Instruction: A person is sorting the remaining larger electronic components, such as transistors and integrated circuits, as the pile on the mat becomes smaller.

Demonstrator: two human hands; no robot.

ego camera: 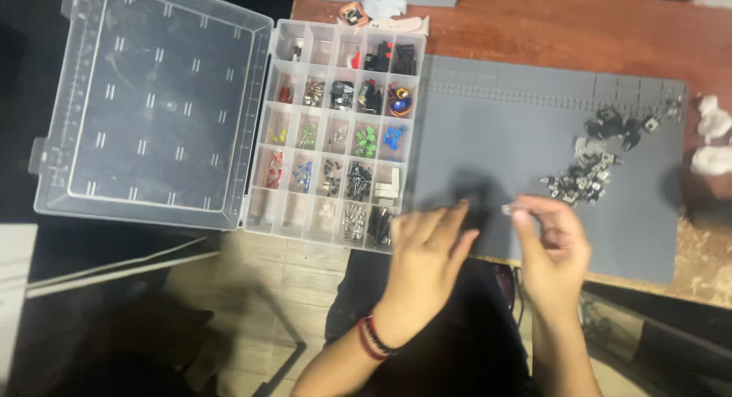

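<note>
My right hand (553, 244) pinches a small silvery electronic part (508, 208) between thumb and fingertips, above the near edge of a grey work mat (496, 130). My left hand (427, 248) is beside it with fingers spread and nothing visible in it, its fingertips close to the part. A clear compartment box (339, 130) of small electronic parts sits left of the mat, its lid (156, 99) folded open. A loose heap of small metal and black components (591, 164) lies on the mat's right half.
White crumpled tissue (713, 138) lies at the wooden table's right edge. A few small items (377, 12) sit behind the box. Below the table edge are my dark-clothed lap, tiled floor and a dark shape at lower left.
</note>
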